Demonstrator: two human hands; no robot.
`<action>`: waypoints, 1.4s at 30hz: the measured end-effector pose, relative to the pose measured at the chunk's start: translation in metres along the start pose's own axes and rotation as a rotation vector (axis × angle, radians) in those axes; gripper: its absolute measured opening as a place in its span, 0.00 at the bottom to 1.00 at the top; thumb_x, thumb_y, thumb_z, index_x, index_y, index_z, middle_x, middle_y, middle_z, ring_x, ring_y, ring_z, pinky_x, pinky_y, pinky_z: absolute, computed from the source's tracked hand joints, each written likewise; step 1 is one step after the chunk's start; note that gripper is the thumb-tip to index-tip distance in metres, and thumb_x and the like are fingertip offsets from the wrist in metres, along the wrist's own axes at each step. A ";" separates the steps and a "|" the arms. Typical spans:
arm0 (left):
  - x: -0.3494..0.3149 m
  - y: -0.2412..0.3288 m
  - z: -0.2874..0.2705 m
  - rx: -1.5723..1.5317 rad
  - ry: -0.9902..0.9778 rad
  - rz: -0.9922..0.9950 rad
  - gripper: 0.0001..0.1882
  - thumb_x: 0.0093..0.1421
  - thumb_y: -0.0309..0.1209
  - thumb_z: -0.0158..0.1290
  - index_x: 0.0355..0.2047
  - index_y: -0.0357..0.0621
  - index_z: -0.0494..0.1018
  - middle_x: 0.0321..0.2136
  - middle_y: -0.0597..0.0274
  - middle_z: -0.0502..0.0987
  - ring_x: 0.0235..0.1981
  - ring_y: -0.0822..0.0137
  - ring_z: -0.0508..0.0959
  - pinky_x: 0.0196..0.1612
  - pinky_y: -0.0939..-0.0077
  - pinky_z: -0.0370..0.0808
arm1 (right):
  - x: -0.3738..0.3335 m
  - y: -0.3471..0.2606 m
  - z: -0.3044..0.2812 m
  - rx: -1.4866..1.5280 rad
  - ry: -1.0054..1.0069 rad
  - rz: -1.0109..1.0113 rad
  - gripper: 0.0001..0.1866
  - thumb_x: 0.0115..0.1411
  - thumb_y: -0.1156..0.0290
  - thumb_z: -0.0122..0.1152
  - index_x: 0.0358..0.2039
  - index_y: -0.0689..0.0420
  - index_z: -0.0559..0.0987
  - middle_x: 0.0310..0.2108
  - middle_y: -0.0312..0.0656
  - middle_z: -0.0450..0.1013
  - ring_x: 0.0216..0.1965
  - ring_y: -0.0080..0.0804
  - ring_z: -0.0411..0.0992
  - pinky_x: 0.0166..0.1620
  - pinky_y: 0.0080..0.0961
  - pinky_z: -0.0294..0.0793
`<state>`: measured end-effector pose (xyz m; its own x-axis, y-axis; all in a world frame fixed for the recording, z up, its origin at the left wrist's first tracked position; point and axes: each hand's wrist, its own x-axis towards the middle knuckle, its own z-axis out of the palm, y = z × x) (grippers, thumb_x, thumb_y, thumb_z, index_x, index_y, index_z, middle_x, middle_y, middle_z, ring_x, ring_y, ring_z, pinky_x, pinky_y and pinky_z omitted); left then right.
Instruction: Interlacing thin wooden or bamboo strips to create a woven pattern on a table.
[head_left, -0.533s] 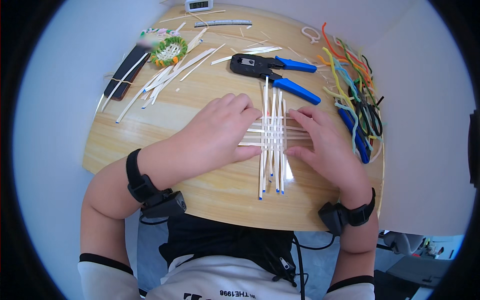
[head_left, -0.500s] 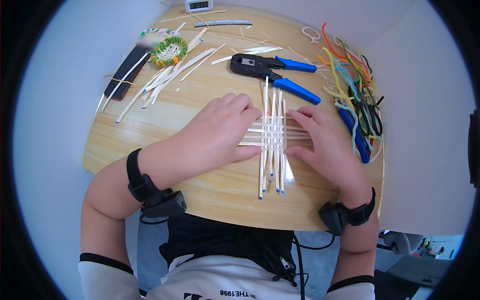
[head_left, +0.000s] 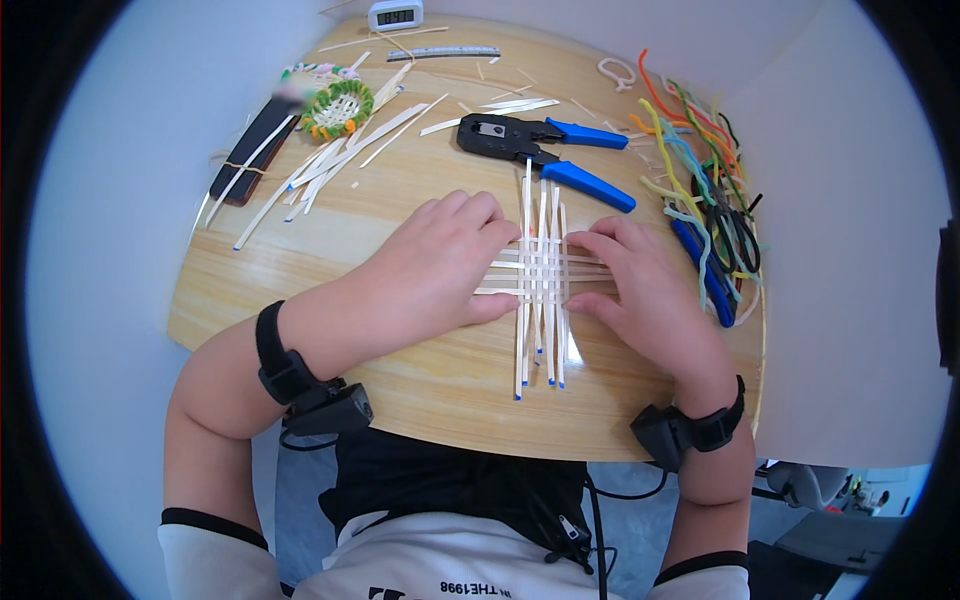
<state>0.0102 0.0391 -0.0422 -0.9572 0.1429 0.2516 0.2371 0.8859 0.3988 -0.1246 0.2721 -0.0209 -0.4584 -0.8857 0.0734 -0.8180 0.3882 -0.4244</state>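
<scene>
A lattice of pale flat strips [head_left: 543, 268], interlaced over and under, lies on the table in front of me. Several lengthwise strips have blue tips at their near ends. At its left edge, my left hand [head_left: 445, 262] grips the weave, thumb at the near corner and bent index finger at the far one. Opposite it, my right hand [head_left: 632, 268] presses the right edge between index finger and thumb, which sit apart along that edge. Crosswise strip ends run under both palms, partly hidden. The far strip ends reach the crimping pliers [head_left: 500, 135], black with blue handles.
Loose pale strips [head_left: 335, 160] lie at the far left, beside a dark block [head_left: 250, 150] and a small round green-and-orange woven piece [head_left: 338, 108]. Coloured fuzzy stems [head_left: 690, 130], scissors [head_left: 735, 230] and a blue-handled tool [head_left: 705, 270] crowd the right edge. A ruler [head_left: 445, 53] and digital clock [head_left: 396, 14] stand at the back.
My right index finger and thumb have moved slightly left, closer against the weave's right edge. The left hand has stayed nearly the same, and the whole view has shifted a little.
</scene>
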 end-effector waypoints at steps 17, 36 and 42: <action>0.000 0.004 -0.002 -0.005 -0.016 0.005 0.26 0.59 0.37 0.68 0.54 0.38 0.76 0.46 0.52 0.74 0.51 0.50 0.74 0.58 0.59 0.73 | -0.001 -0.001 0.004 0.005 0.020 0.019 0.29 0.54 0.69 0.78 0.57 0.59 0.80 0.55 0.47 0.73 0.61 0.50 0.69 0.66 0.41 0.69; -0.002 0.003 -0.004 -0.021 -0.035 0.008 0.27 0.56 0.36 0.69 0.53 0.37 0.77 0.47 0.52 0.75 0.52 0.50 0.75 0.59 0.60 0.73 | -0.005 0.004 -0.003 0.004 -0.005 -0.078 0.29 0.56 0.69 0.77 0.57 0.61 0.80 0.55 0.48 0.73 0.60 0.50 0.70 0.65 0.41 0.71; -0.001 0.005 -0.005 -0.022 -0.058 -0.002 0.26 0.56 0.35 0.69 0.52 0.38 0.75 0.46 0.51 0.75 0.52 0.50 0.75 0.59 0.59 0.73 | -0.004 0.004 -0.005 0.021 -0.022 -0.069 0.29 0.56 0.70 0.77 0.57 0.60 0.80 0.57 0.49 0.73 0.61 0.51 0.70 0.66 0.40 0.71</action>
<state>0.0131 0.0415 -0.0360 -0.9657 0.1668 0.1992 0.2378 0.8763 0.4190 -0.1279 0.2782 -0.0188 -0.3932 -0.9156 0.0834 -0.8400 0.3209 -0.4376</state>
